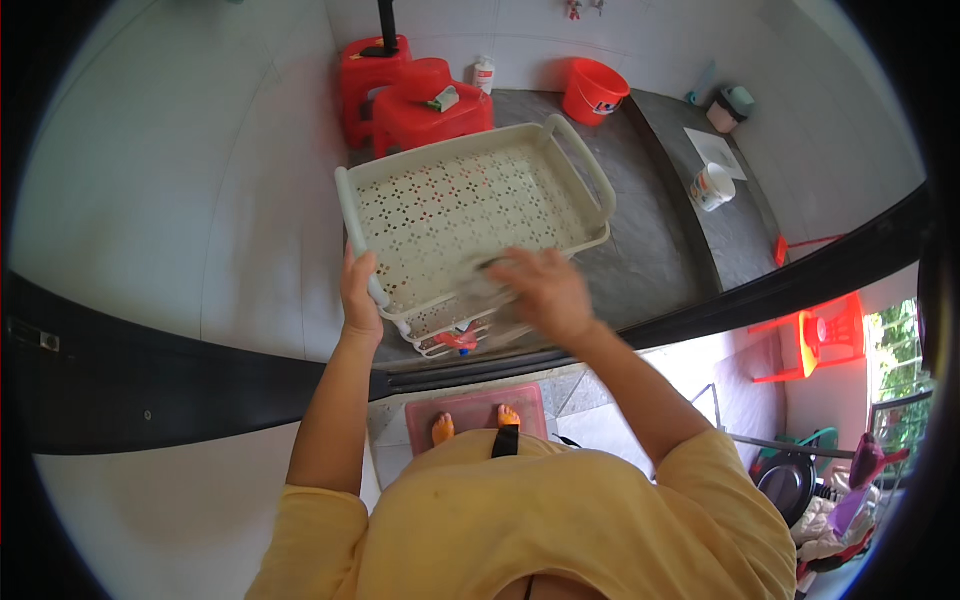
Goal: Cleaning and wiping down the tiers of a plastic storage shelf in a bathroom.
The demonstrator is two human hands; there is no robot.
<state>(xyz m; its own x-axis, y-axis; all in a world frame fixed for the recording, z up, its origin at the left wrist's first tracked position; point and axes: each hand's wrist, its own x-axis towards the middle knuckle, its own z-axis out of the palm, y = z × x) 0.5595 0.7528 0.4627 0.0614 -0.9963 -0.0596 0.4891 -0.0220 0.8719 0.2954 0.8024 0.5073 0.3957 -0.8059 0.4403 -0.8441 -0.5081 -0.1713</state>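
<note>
A cream plastic storage rack [457, 217] stands before me, its top basket perforated with small flower-shaped holes. My left hand [360, 296] grips the white side handle [350, 206] near its front corner. Over the front rim, my right hand [551, 292] is blurred by motion, fingers bent. A pale, smeared shape [476, 286] with a dark spot lies at its fingertips; I cannot tell what it is or whether the hand holds it. Below, a lower tier [427, 321] shows in part, with a red item [457, 339] in it.
Red plastic stools [431, 112] stand behind the rack, near a white pump bottle [484, 75] and a red bucket [596, 90]. A white tub [712, 187] is on the right ledge. The dark door frame [480, 375] crosses between me and the rack; a pink mat [476, 409] lies underfoot.
</note>
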